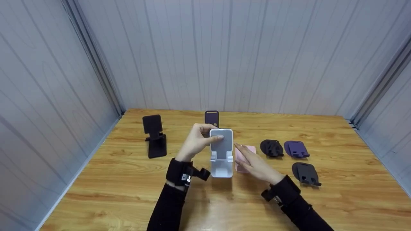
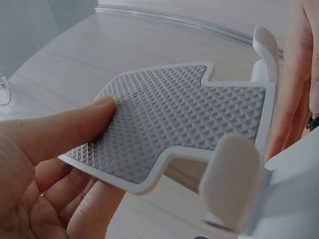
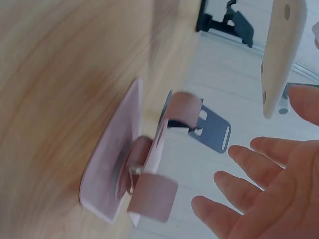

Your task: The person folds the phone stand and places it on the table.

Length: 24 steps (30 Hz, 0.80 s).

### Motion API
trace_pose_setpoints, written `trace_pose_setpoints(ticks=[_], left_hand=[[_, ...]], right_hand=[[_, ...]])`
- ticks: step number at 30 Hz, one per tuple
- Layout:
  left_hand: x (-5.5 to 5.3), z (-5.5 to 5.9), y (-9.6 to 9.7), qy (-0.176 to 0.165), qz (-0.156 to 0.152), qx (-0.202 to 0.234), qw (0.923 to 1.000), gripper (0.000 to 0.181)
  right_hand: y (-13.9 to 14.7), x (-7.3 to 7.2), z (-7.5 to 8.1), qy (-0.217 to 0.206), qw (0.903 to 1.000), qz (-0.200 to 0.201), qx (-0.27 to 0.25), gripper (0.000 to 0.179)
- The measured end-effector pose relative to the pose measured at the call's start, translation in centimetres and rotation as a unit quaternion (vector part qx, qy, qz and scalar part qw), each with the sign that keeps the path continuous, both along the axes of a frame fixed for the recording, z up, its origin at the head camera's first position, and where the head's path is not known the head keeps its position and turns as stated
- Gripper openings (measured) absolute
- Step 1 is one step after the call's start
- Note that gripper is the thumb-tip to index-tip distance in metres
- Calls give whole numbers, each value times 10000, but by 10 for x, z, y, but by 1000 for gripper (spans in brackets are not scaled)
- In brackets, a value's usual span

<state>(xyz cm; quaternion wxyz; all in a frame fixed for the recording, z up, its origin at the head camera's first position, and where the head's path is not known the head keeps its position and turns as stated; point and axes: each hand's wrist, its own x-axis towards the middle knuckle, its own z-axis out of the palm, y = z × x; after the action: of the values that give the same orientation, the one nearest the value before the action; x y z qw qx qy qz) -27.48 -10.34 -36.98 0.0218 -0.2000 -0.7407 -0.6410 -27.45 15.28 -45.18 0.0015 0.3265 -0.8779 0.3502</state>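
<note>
A white phone stand (image 1: 221, 150) with a grey textured pad (image 2: 169, 109) is raised off the table in front of me. My left hand (image 1: 199, 138) grips its upper plate, thumb on the pad and fingers behind. Two white hooks stick out at the plate's lower end in the left wrist view. My right hand (image 1: 257, 165), its fingers extended, is just right of the white stand and holds nothing. Below that hand a pink phone stand (image 1: 251, 149) stands on the table, partly covered in the head view. Its base and hooks show in the right wrist view.
An unfolded black stand (image 1: 153, 125) is at the left, and a dark purple one (image 1: 212, 117) stands behind my left hand. To the right lie folded black (image 1: 268, 147), purple (image 1: 298, 149) and dark grey (image 1: 306, 171) stands. Panel walls (image 1: 212, 54) enclose the wooden table (image 1: 122, 192).
</note>
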Motion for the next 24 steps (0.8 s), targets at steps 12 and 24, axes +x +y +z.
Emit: trace_pose_setpoints(ticks=[12, 24], left_hand=[[5, 6, 2, 191, -23, -79, 9998, 16], [4, 4, 7, 345, -126, 74, 9993, 14]], right_hand=[[-2, 1, 4, -1635, 9803, 586, -941, 65], [-2, 3, 2, -3985, 8746, 669, -2681, 70]])
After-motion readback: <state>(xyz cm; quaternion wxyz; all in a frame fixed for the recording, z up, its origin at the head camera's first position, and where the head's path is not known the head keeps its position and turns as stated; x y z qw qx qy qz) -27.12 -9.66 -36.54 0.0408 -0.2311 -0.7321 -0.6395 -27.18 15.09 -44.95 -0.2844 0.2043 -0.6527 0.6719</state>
